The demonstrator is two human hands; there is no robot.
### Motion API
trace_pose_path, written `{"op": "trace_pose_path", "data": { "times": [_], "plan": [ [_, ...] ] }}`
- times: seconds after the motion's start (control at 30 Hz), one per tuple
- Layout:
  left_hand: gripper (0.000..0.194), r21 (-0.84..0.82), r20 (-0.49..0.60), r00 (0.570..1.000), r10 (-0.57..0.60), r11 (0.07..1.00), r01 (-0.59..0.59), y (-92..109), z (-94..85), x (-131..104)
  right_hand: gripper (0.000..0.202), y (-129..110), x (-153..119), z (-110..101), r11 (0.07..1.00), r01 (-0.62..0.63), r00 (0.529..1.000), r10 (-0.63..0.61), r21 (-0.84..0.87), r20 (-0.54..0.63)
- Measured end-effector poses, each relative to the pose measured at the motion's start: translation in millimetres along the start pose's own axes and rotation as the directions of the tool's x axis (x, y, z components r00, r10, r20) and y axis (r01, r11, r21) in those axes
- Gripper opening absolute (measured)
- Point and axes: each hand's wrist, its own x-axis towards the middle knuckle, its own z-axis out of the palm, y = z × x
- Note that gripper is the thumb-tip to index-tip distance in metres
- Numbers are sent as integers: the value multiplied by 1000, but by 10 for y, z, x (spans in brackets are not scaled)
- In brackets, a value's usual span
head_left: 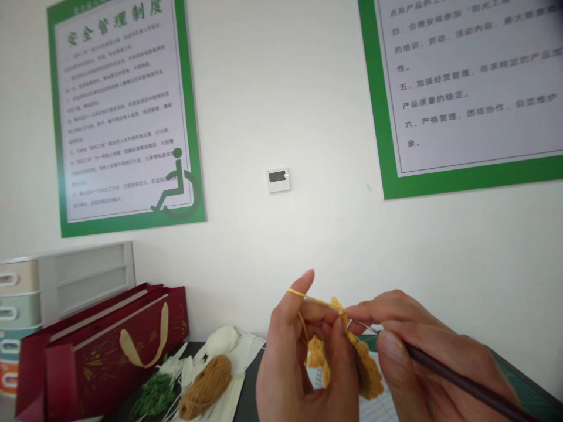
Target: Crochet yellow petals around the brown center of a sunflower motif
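Observation:
My left hand [299, 351] pinches a yellow crochet piece [368, 369] between thumb and fingers. Yellow yarn [310, 296] loops over its raised index finger and runs taut to the top of the piece. From the right, my right hand [422, 346] grips a crochet hook [453, 375] with a dark brown handle and a thin metal shaft. The hook's tip meets the upper edge of the crochet piece, where fingers partly hide it. Part of the yellow work hangs below, behind my left thumb.
Dark red gift bags [118, 346] stand at the left beside a drawer unit [20, 310]. Brown yarn [206, 387], green yarn [153, 395] and white yarn [221, 340] lie on the table. A green mat [523, 384] shows at the right. Posters [127, 117] hang on the wall behind.

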Motion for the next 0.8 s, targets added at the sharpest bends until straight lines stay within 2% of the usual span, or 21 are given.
{"op": "trace_pose_path", "data": {
  "times": [0.13,0.27,0.4,0.43,0.5,0.57,0.63,0.7,0.8],
  "plan": [
    [54,-5,52,998,-25,1000,26,24,-39,12,13,8,-7,-71,1000,-30,998,29,-3,-50],
    [43,-89,157,977,-143,983,159,52,-83,59,21,-29,17,-138,995,-83,996,81,-62,-25],
    [36,-140,282,938,-201,959,248,69,-105,116,9,-20,50,-143,962,-187,976,204,200,-69],
    [36,-150,297,932,-210,953,263,70,-109,129,8,-6,59,-152,935,-226,969,244,275,-35],
    [37,-167,317,922,-222,944,285,68,-119,152,11,25,82,-192,871,-322,947,300,370,117],
    [37,-179,339,912,-232,935,305,59,-134,172,12,40,106,-244,813,-390,916,295,432,273],
    [36,-189,367,897,-247,924,331,46,-152,188,13,21,124,-279,765,-438,893,309,471,329],
    [36,-200,397,881,-258,912,358,31,-166,195,16,-31,125,-281,743,-488,872,401,458,279],
    [37,-210,433,865,-252,905,369,10,-174,190,15,-111,99,-240,768,-519,853,494,375,167]
  ]
}}
